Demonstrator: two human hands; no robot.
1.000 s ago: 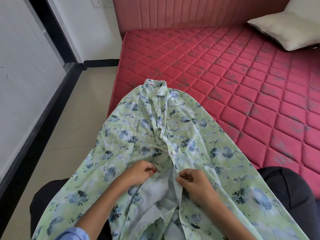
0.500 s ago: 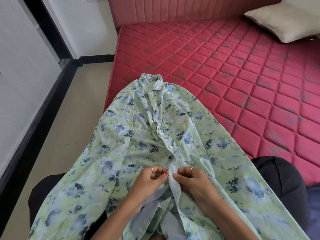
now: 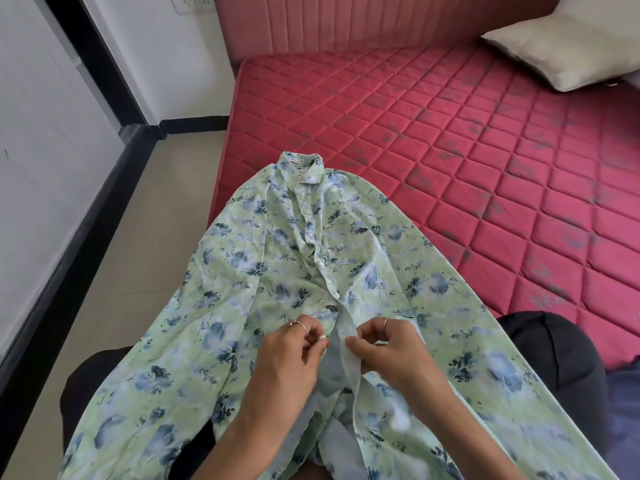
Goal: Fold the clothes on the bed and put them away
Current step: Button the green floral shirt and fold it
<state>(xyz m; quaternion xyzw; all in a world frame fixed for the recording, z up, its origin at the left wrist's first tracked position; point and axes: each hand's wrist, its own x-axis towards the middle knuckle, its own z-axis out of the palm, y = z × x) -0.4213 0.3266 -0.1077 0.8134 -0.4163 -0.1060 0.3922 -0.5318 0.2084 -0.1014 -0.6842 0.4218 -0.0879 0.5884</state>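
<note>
Both hands pinching front placket: left hand (image 3: 289, 355), right hand (image 3: 388, 348) | pale green blue-flowered button-up shirt (image 3: 242, 271) spread from lap onto quilted red mattress (image 3: 450, 140) | thin, limp, light (probably slippery) | best taken at placket, collar, shoulder seams

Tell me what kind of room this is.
Most likely a bedroom: a red quilted mattress against a padded headboard, a pillow at its head, and a floral shirt spread out on it.
</note>
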